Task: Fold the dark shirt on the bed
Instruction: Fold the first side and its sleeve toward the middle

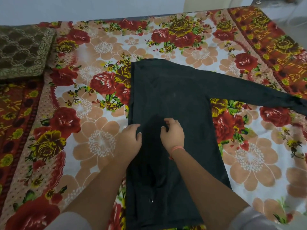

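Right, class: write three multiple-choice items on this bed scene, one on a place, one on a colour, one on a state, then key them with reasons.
1. Where does the shirt's spread sleeve point?
A. toward the bed's right edge
B. toward the left-hand cushion
C. toward the person

2. What colour is the band on the right wrist?
A. green
B. pink-orange
C. black

3. How is the dark shirt lying?
A. bunched in a ball
B. hanging off the bed
C. flat, left side folded in

Key: 1 A, it stretches rightward over the bedspread; 2 B, the band is pink-orange; 3 C, only one sleeve sticks out.
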